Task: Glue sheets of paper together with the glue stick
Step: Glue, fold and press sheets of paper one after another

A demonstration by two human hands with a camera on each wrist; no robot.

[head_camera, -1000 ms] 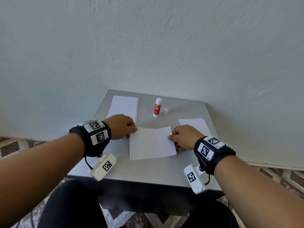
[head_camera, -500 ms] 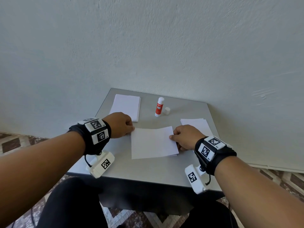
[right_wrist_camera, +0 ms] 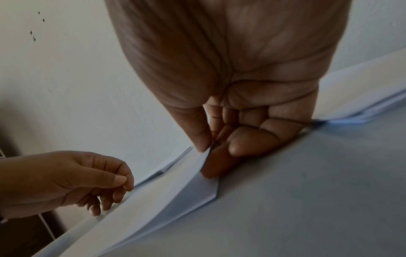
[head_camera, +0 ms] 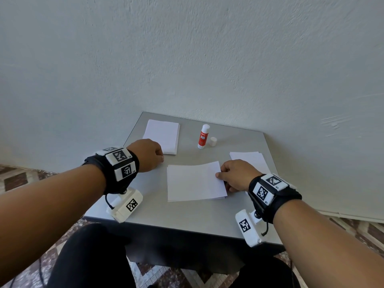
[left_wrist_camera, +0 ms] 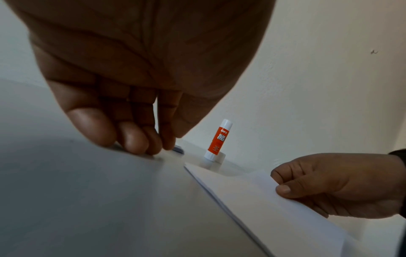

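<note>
right hand [head_camera: 234,175] pinches the edge of the top sheet [head_camera: 193,181] (lifted slightly); left hand [head_camera: 145,155] curled, empty, just beside it.

I am counting one table [head_camera: 187,213], one glue stick [head_camera: 203,136] and one loose cap [head_camera: 213,141]. I am seeing three lots of paper: a far stack [head_camera: 162,136], a right stack [head_camera: 249,160] and the middle sheets [head_camera: 195,181], at least two. Two hands are showing: left hand [head_camera: 146,154], right hand [head_camera: 236,174].
</note>
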